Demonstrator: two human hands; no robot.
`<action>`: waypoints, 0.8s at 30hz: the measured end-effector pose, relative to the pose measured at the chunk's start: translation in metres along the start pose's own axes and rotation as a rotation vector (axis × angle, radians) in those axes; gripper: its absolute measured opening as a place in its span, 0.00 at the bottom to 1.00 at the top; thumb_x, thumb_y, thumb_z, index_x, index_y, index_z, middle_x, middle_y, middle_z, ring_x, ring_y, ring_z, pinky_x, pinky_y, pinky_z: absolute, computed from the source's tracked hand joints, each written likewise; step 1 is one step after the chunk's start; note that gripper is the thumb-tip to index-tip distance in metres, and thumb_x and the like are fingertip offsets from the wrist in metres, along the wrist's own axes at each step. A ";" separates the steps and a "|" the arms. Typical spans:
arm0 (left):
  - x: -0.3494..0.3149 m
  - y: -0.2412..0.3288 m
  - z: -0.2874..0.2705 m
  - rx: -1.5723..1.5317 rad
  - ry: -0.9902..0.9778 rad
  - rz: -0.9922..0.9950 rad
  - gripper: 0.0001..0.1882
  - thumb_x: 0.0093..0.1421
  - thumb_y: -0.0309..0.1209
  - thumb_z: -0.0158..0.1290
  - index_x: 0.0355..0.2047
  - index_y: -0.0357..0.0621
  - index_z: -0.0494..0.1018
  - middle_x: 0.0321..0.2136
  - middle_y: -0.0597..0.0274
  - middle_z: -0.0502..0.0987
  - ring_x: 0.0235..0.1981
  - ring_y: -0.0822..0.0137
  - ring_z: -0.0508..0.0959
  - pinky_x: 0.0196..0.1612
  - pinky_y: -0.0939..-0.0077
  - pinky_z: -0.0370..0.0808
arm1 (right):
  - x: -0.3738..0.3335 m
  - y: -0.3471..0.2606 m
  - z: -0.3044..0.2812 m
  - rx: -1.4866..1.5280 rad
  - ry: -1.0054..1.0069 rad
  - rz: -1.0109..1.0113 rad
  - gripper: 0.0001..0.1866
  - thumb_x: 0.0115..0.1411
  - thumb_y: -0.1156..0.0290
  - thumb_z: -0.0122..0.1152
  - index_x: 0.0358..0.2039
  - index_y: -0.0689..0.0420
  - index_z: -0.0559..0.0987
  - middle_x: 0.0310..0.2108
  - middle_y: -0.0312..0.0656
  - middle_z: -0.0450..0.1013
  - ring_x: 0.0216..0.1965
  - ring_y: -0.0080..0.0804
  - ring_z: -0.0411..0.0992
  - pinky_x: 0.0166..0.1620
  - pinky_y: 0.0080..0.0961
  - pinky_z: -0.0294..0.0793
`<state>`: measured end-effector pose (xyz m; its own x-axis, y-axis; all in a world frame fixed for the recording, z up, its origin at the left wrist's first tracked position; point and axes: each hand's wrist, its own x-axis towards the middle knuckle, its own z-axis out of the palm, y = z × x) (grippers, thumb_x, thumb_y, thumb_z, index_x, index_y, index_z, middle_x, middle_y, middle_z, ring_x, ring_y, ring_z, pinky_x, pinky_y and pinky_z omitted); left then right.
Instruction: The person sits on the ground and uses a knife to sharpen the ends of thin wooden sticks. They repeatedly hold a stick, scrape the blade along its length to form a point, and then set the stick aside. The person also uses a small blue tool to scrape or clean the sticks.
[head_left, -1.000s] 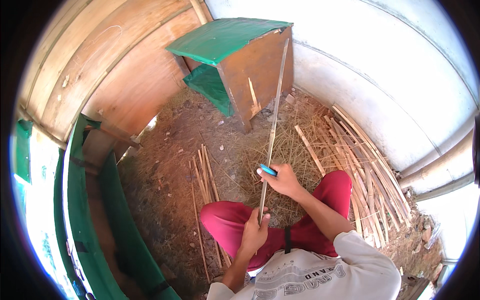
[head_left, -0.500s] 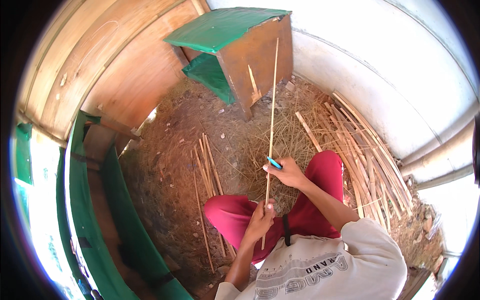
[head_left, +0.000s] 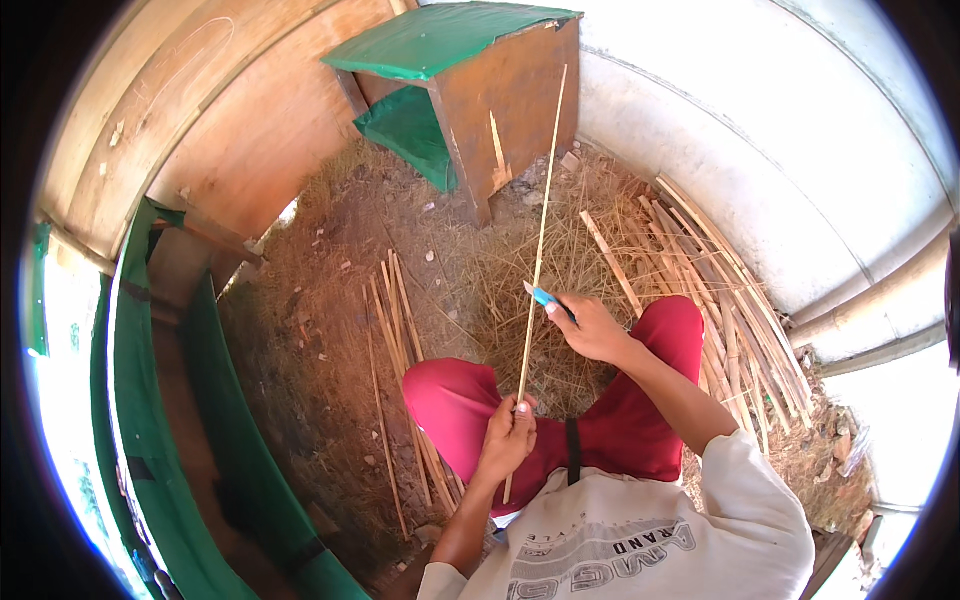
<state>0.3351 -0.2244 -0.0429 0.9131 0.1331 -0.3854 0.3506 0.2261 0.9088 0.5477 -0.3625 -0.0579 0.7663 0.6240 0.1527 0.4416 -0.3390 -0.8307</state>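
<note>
A long thin bamboo strip [head_left: 541,230] runs from my lap up toward the wooden box. My left hand [head_left: 508,436] is closed around its lower end, over my red trousers [head_left: 450,395]. My right hand [head_left: 590,326] grips a knife with a blue handle [head_left: 541,296], its blade resting against the strip about halfway up. Both hands sit above a heap of thin shavings on the ground.
A wooden box with a green top [head_left: 470,80] stands at the back. Split bamboo strips [head_left: 395,330] lie to my left, and a larger pile [head_left: 735,300] leans along the white wall at right. A green rail [head_left: 160,430] borders the left side.
The strip has tilted slightly and its top now reaches the box's front. My right hand with the knife has slid a little along the strip; my left hand keeps its hold.
</note>
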 end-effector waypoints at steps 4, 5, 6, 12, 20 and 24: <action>-0.005 -0.007 0.001 -0.015 0.067 -0.045 0.15 0.77 0.41 0.41 0.45 0.40 0.65 0.21 0.71 0.63 0.16 0.80 0.61 0.17 0.82 0.61 | 0.009 -0.006 -0.005 -0.142 -0.062 -0.095 0.21 0.72 0.55 0.53 0.46 0.61 0.81 0.27 0.53 0.76 0.27 0.53 0.76 0.32 0.45 0.75; -0.005 -0.007 0.004 -0.015 0.073 -0.049 0.15 0.77 0.41 0.41 0.45 0.40 0.65 0.21 0.70 0.63 0.16 0.80 0.61 0.17 0.82 0.61 | 0.010 0.001 -0.004 -0.202 -0.081 -0.107 0.20 0.71 0.55 0.54 0.45 0.61 0.82 0.27 0.53 0.76 0.27 0.53 0.76 0.32 0.45 0.75; -0.004 -0.011 0.004 -0.015 0.081 -0.042 0.15 0.77 0.41 0.41 0.44 0.40 0.65 0.21 0.70 0.63 0.16 0.80 0.60 0.17 0.82 0.61 | 0.010 0.001 -0.003 -0.201 -0.080 -0.110 0.20 0.70 0.55 0.55 0.44 0.61 0.83 0.26 0.52 0.77 0.26 0.52 0.77 0.31 0.45 0.76; 0.001 -0.025 0.004 -0.015 0.121 -0.092 0.16 0.77 0.42 0.41 0.42 0.40 0.65 0.21 0.69 0.63 0.15 0.78 0.60 0.17 0.80 0.61 | -0.004 0.028 0.022 -0.229 0.103 -0.245 0.19 0.67 0.54 0.60 0.40 0.58 0.86 0.23 0.49 0.78 0.22 0.50 0.77 0.25 0.44 0.75; 0.003 -0.050 0.007 0.438 0.194 0.052 0.19 0.77 0.42 0.40 0.38 0.37 0.67 0.19 0.61 0.69 0.19 0.69 0.70 0.23 0.67 0.69 | -0.005 0.052 0.026 -0.310 0.073 -0.259 0.22 0.65 0.48 0.60 0.37 0.55 0.87 0.19 0.48 0.78 0.20 0.49 0.76 0.23 0.42 0.75; 0.008 -0.053 0.000 0.513 0.196 0.018 0.20 0.76 0.43 0.40 0.39 0.36 0.68 0.20 0.59 0.70 0.20 0.67 0.71 0.26 0.65 0.70 | -0.001 0.060 0.034 -0.394 0.014 -0.197 0.23 0.65 0.46 0.59 0.37 0.54 0.87 0.19 0.47 0.77 0.20 0.48 0.77 0.23 0.42 0.74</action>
<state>0.3236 -0.2359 -0.0941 0.8814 0.3205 -0.3470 0.4362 -0.2705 0.8582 0.5576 -0.3595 -0.1265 0.6549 0.6947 0.2975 0.7219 -0.4586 -0.5182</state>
